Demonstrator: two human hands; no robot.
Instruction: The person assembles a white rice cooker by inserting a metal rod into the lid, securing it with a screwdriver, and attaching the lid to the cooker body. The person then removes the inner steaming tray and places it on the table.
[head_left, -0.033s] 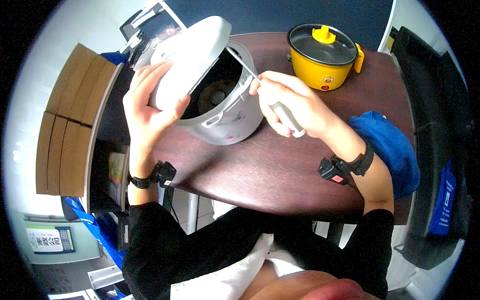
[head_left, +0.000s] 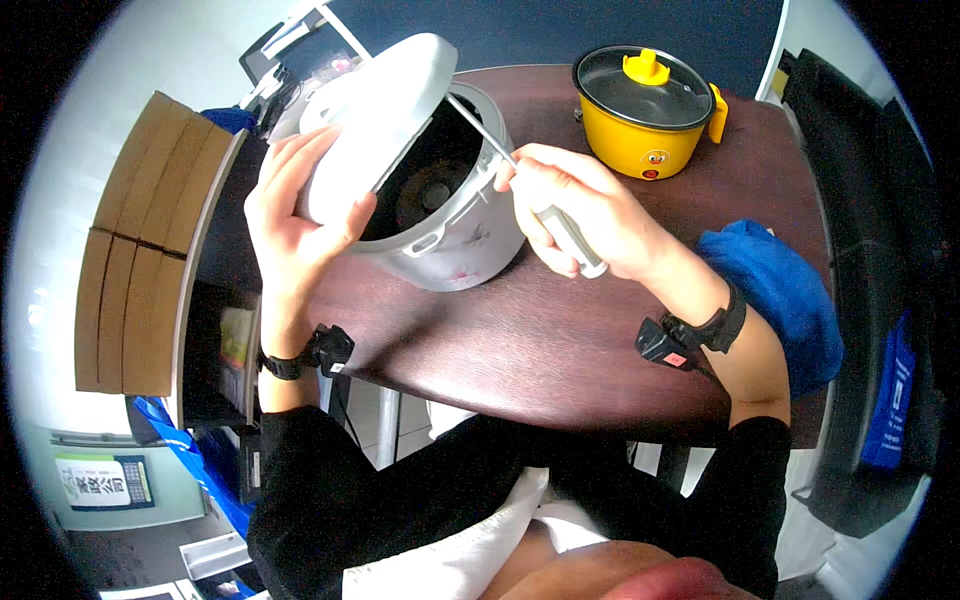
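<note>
A white rice cooker [head_left: 465,245] stands on the table with its lid [head_left: 395,95] tilted up to the left. My left hand [head_left: 295,195] grips the near left edge of the lid, fingers on its outer side and thumb at its rim. In my right hand [head_left: 590,205] is a tool with a pale grey handle [head_left: 572,240] and a thin metal shaft. Its shaft reaches up and left over the cooker's rim toward the underside of the lid, where its tip is hidden. Inside the dark cooker, a round plate with a central disc [head_left: 435,193] shows.
A yellow pot [head_left: 640,140] with a dark glass lid stands at the back right of the brown table [head_left: 480,350]. Blue cloth [head_left: 775,300] lies by my right forearm. Cardboard boxes [head_left: 140,240] are stacked at the left, and a black bag [head_left: 860,250] is at the right.
</note>
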